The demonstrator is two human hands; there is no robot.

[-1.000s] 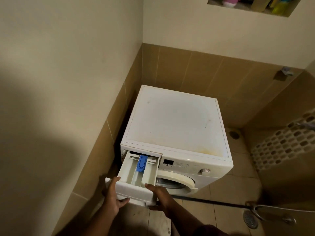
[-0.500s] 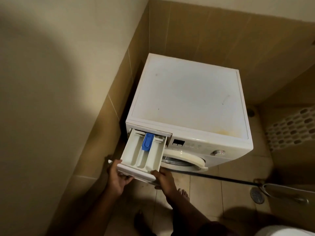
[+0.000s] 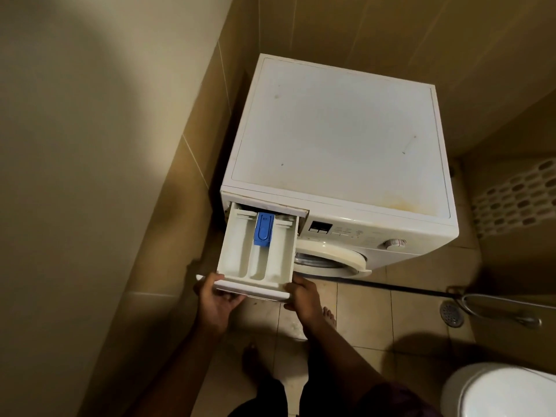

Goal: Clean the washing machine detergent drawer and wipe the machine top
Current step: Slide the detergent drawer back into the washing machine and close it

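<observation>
A white front-loading washing machine (image 3: 340, 139) stands in the corner, its flat top marked with spots and a yellowish stain near the front right. Its white detergent drawer (image 3: 240, 254) is pulled far out at the front left, showing three compartments and a blue insert (image 3: 263, 229) in the middle one. My left hand (image 3: 215, 302) grips the drawer's front panel at its left end, thumb on top. My right hand (image 3: 304, 299) grips the panel's right end from below.
A cream wall with tan tiles runs close along the left. A white toilet (image 3: 499, 389) sits at the bottom right. A dark hose (image 3: 406, 288) crosses the tiled floor toward a floor drain (image 3: 451, 313). A perforated white basket (image 3: 517, 197) stands right of the machine. My bare feet are below the drawer.
The camera has tilted down and moved closer over the machine. Both hands keep their grip on the drawer front, and the drawer looks pulled out slightly further.
</observation>
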